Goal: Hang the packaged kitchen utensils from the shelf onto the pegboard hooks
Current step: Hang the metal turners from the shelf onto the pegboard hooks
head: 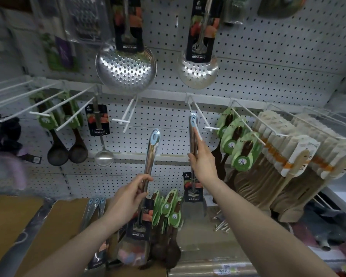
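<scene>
Nearest, held low over the shelf point(208, 262): left hand point(128, 198) curled round the steel handle of a packaged spatula point(146, 196), blade and dark card down by the pile of green-carded utensils point(168, 212), blue-ringed hang hole up. Kept in reserve, seemingly, for a later hook. Higher up, right hand point(202, 162) gripping the handle of a second spatula point(193, 134), forefinger laid along it, blue ring raised just short of a bare white hook point(200, 114) on the pegboard point(268, 62). Held upright so the hole can meet the hook tip. Open room between that hook and the next bare one point(126, 116) to the left; tighter on the right, where green-carded dark utensils point(236, 142) crowd the neighbouring hook. Large skimmers point(126, 66) hanging overhead, clear of the approach.
</scene>
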The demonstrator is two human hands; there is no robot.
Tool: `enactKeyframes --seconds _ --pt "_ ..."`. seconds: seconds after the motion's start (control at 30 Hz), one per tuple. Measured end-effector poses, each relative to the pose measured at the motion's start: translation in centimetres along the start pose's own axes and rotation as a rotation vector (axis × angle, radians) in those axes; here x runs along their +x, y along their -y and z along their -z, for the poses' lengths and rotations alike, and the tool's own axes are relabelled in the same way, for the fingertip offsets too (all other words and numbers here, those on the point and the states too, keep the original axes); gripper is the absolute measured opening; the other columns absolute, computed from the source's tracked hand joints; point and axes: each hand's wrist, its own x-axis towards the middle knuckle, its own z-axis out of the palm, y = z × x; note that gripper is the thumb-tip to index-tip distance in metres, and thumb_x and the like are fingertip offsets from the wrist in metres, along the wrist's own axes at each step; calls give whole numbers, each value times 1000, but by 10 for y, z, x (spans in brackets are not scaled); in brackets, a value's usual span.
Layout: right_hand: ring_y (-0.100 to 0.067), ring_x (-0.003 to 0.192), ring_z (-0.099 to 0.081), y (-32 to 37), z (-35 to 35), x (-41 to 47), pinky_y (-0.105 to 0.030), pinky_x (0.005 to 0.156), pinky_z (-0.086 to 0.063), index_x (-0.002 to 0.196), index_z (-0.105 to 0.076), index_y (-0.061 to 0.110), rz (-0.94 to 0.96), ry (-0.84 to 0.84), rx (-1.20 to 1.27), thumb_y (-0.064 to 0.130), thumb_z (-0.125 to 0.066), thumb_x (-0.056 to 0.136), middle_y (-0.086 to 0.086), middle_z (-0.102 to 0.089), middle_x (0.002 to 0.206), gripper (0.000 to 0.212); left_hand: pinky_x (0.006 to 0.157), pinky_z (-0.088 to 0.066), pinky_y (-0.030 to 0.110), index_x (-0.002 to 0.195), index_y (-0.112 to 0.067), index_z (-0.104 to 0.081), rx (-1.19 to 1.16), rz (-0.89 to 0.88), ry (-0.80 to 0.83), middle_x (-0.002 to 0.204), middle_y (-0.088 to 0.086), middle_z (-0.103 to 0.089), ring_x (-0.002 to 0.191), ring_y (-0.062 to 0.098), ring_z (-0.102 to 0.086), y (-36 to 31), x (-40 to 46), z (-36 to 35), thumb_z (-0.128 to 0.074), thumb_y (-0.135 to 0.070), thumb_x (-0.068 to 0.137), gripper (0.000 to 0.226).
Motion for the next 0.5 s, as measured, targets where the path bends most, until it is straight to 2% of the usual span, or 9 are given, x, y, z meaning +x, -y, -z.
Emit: enactKeyframes --seconds 0.07,0.2,0.33,0.43,0.5 --pt "-31 103 -59 -3 -5 20 -45 87 -52 158 -16 29 -37 41 17 7 -57 97 -12 -55 124 76 66 -57 34 117 -60 -39 0 9 -12 76 -4 -62 71 9 -63 -1 6 -3 -64 -17 93 55" --pt "-37 113 -57 -7 -13 54 -48 94 -52 149 -36 11 -153 112 43 7 -55 99 -18 -53 131 54 59 -50 17 117 -57 -42 -13 31 -43 70 -3 -59 69 6 -60 -2 14 -9 -64 -15 93 54" --pt "-36 101 -61 -13 -16 70 -40 76 -50 134 -47 -2 -218 172 56 5 -50 99 -23 -59 116 36 55 -45 14 119 -52 -46 -34 74 -40 68 -9 -57 65 0 -59 -7 18 -12 -64 -15 93 49" --pt "-28 90 -57 -15 -16 76 -34 68 -44 146 -37 10 -243 207 76 2 -48 98 -18 -58 115 51 55 -43 15 121 -48 -47 -21 82 -26 65 -11 -54 62 -1 -56 -9 17 -12 -64 -16 93 46" --pt "-27 85 -54 -14 -16 78 -25 60 -42 151 -29 11 -223 231 96 0 -47 97 -18 -55 111 58 54 -41 15 122 -47 -47 -21 75 -14 65 -17 -55 60 -1 -54 -9 13 -11 -64 -14 94 47"
